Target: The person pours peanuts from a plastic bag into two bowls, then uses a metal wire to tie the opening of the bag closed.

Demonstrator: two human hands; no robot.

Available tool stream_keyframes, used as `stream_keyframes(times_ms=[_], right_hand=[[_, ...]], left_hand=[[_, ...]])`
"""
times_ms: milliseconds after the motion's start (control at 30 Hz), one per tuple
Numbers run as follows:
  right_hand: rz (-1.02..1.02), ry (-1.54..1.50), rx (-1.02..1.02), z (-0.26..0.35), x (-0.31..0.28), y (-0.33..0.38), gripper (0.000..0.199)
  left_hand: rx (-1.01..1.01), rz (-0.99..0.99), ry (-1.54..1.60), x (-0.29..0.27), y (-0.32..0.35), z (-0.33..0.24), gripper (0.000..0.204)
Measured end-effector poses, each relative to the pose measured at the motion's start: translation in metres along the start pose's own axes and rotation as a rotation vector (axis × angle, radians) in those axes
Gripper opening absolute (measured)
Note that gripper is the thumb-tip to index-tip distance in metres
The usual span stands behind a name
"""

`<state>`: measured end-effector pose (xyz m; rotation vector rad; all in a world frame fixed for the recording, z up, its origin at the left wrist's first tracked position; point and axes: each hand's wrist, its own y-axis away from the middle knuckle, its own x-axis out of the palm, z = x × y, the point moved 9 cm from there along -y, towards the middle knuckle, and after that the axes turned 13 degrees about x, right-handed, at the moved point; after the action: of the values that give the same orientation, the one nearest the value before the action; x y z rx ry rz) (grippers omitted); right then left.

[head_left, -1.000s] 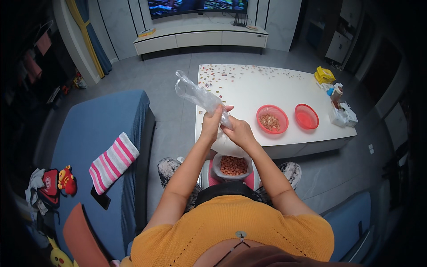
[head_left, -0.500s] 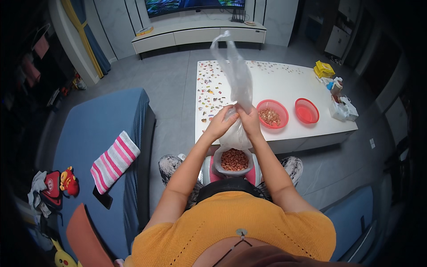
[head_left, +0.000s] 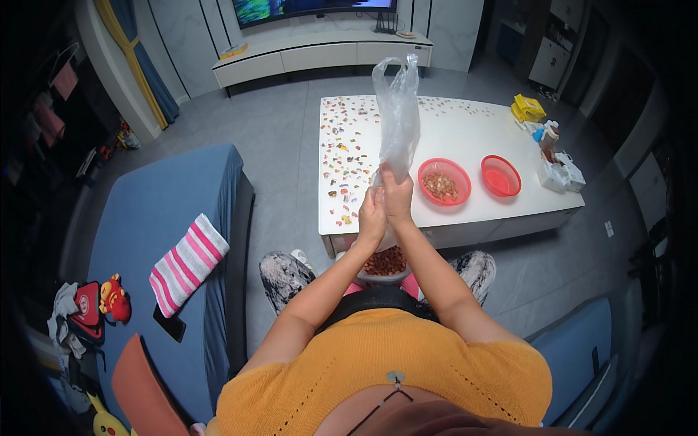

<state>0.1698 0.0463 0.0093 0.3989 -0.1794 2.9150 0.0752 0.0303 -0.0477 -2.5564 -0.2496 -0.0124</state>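
Note:
A translucent plastic bag (head_left: 398, 123) stands upright above the near edge of the white table, its loop handles pointing away from me. My left hand (head_left: 372, 215) is wrapped round the narrowed lower part of the bag. My right hand (head_left: 397, 195) grips the same part slightly higher and to the right, with its thumb along the film. Below my wrists, reddish-brown peanuts (head_left: 385, 263) lie in the open mouth of a whitish bag or liner between my knees. My forearms partly cover them, and I cannot tell whether the two pieces of plastic are joined.
On the white table (head_left: 451, 123) stand a pink-red bowl (head_left: 445, 165) with pale brown pieces and a red bowl (head_left: 501, 182). Small colourful stickers (head_left: 342, 156) spread over its left side. A blue bench (head_left: 167, 189) with a striped towel (head_left: 190, 264) is at left.
Both hands have moved slightly away from me and closed tighter round the bag. Its top has swung right and stands straighter. My forearms now cover more of the peanuts.

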Motion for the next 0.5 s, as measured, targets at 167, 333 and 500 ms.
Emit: stream_keyframes(times_ms=[167,333,500], right_hand=[[-0.008,-0.053,-0.038,0.004,0.002,0.005,0.031],[-0.060,-0.033,-0.037,0.010,0.002,0.003,0.029],[-0.056,-0.005,-0.040,0.018,0.001,0.000,0.029]], left_hand=[[-0.026,-0.052,0.132,0.000,0.003,-0.003,0.033],[-0.094,-0.083,0.330,0.003,0.001,0.001,0.031],[-0.148,0.030,0.208,0.001,-0.002,0.007,0.035]])
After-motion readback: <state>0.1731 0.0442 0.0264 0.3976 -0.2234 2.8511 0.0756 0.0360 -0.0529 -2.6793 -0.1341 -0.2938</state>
